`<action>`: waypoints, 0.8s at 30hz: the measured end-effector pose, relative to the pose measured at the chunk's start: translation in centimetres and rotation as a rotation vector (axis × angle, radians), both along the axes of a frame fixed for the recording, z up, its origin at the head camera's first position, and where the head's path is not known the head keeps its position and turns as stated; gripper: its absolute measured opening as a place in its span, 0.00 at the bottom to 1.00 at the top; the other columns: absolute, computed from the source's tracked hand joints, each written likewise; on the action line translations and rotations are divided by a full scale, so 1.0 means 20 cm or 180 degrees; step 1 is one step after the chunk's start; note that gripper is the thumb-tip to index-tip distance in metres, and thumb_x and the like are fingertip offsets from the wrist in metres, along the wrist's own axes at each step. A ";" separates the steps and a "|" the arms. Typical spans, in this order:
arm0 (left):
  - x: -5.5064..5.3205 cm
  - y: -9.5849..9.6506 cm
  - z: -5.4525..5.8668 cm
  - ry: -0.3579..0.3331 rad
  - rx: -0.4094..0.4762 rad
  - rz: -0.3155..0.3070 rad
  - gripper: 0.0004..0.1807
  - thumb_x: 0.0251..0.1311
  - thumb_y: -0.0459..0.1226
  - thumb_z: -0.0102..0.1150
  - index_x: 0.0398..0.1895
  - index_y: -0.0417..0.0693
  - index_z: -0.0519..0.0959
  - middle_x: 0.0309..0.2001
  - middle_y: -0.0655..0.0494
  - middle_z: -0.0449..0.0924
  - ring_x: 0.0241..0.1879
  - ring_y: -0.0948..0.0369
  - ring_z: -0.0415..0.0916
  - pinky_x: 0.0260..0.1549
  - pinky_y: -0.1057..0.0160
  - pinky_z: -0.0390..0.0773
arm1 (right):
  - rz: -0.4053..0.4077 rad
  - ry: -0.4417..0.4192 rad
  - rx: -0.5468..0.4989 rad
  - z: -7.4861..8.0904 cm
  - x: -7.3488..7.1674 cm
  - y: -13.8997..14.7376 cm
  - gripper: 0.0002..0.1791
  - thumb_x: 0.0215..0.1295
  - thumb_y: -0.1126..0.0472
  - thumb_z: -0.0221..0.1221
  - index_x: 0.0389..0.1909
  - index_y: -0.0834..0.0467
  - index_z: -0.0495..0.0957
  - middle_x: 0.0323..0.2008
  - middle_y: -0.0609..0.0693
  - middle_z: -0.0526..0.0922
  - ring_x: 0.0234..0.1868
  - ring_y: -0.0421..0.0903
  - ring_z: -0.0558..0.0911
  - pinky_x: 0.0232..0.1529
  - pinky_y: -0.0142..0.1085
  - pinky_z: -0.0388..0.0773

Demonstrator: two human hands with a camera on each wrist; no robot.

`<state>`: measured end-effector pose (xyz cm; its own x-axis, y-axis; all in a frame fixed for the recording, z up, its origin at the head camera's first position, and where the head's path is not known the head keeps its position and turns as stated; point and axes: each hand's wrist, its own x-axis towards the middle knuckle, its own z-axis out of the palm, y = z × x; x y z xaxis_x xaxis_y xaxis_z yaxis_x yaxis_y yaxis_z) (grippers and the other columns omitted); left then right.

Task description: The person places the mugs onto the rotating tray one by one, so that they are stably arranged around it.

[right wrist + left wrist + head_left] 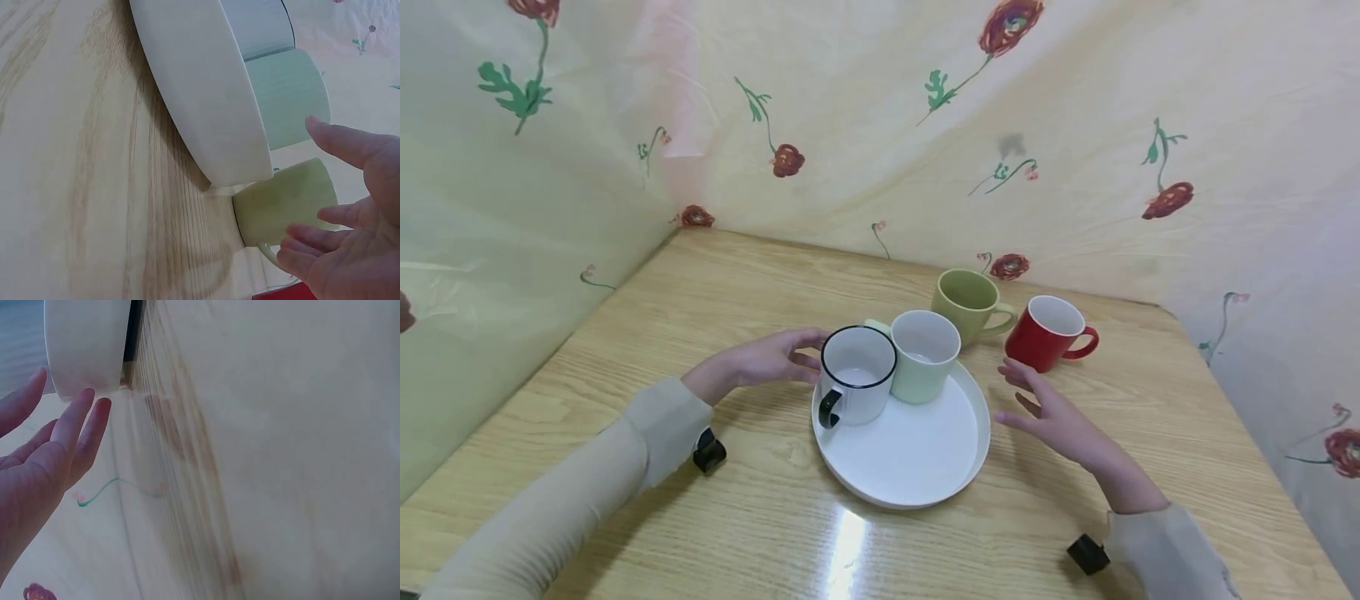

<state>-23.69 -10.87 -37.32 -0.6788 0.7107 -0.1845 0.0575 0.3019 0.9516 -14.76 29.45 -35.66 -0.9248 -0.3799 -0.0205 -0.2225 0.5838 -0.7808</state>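
Observation:
A round white tray rests on the wooden table. On its left part stands a white enamel mug with a black rim and black handle, and beside it a pale mint mug. My left hand is at the tray's left edge, fingers loosely spread, with the fingertips right by the white mug; in the left wrist view they show close to the tray wall. To the right of the tray, my right hand hovers with relaxed fingers and holds nothing. Just beyond it is a red mug.
Behind the tray stands an olive green mug, its handle pointing right towards the red one. A flowered cloth hangs along the table's back and sides. Dark small blocks sit at both wrists.

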 end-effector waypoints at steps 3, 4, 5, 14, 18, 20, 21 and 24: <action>0.00 0.00 0.00 -0.0011 0.0055 -0.0029 0.36 0.56 0.26 0.58 0.68 0.48 0.59 0.64 0.48 0.60 0.61 0.48 0.64 0.53 0.57 0.73 | 0.0030 -0.0051 -0.0008 0.00 0.00 -0.01 0.44 0.59 0.55 0.61 0.70 0.59 0.46 0.66 0.62 0.56 0.67 0.61 0.55 0.63 0.56 0.56; 0.00 0.00 -0.01 -0.0005 0.0081 -0.0050 0.36 0.56 0.25 0.58 0.68 0.47 0.58 0.64 0.47 0.60 0.61 0.47 0.64 0.53 0.56 0.73 | 0.0035 -0.0075 -0.0008 0.00 0.00 -0.01 0.45 0.59 0.54 0.61 0.70 0.58 0.46 0.67 0.62 0.56 0.67 0.62 0.55 0.63 0.56 0.56; 0.00 -0.01 -0.01 -0.0006 0.0094 -0.0064 0.36 0.55 0.25 0.58 0.68 0.47 0.58 0.64 0.46 0.60 0.61 0.47 0.64 0.53 0.56 0.73 | 0.0041 -0.0095 -0.0009 0.00 0.00 -0.01 0.45 0.60 0.54 0.61 0.71 0.58 0.45 0.67 0.62 0.55 0.67 0.62 0.55 0.63 0.56 0.56; 0.00 -0.02 0.00 0.0026 0.0158 -0.0005 0.38 0.54 0.27 0.60 0.69 0.49 0.57 0.60 0.43 0.62 0.59 0.47 0.67 0.53 0.56 0.73 | 0.0093 -0.0162 -0.0116 0.01 0.00 -0.03 0.44 0.61 0.56 0.60 0.71 0.57 0.43 0.68 0.62 0.54 0.68 0.63 0.54 0.63 0.55 0.54; 0.00 -0.03 -0.01 -0.0015 0.0215 -0.0050 0.38 0.55 0.27 0.59 0.70 0.50 0.56 0.62 0.44 0.61 0.60 0.47 0.66 0.54 0.55 0.73 | 0.0121 -0.0130 -0.0131 0.01 0.00 -0.04 0.44 0.61 0.57 0.60 0.71 0.58 0.44 0.67 0.61 0.54 0.67 0.62 0.55 0.63 0.55 0.54; 0.00 -0.03 -0.01 -0.0029 0.0251 -0.0077 0.38 0.56 0.27 0.58 0.70 0.49 0.56 0.62 0.43 0.61 0.60 0.47 0.66 0.54 0.55 0.72 | 0.0133 -0.0107 -0.0125 0.01 0.00 -0.04 0.43 0.61 0.57 0.60 0.71 0.58 0.45 0.67 0.61 0.55 0.67 0.61 0.55 0.63 0.56 0.55; 0.00 -0.03 -0.01 -0.0036 0.0260 -0.0083 0.38 0.56 0.26 0.58 0.70 0.48 0.55 0.62 0.42 0.61 0.60 0.47 0.66 0.54 0.55 0.72 | 0.0136 -0.0097 -0.0119 0.00 -0.01 -0.04 0.43 0.61 0.57 0.60 0.70 0.58 0.45 0.67 0.61 0.55 0.67 0.61 0.55 0.63 0.56 0.55; 0.00 -0.04 0.00 -0.0074 0.0198 -0.0011 0.38 0.56 0.27 0.58 0.70 0.50 0.55 0.60 0.42 0.63 0.60 0.48 0.66 0.54 0.55 0.72 | 0.0141 -0.0057 -0.0099 0.00 -0.01 -0.05 0.44 0.61 0.57 0.60 0.70 0.58 0.45 0.67 0.60 0.55 0.67 0.60 0.55 0.63 0.57 0.55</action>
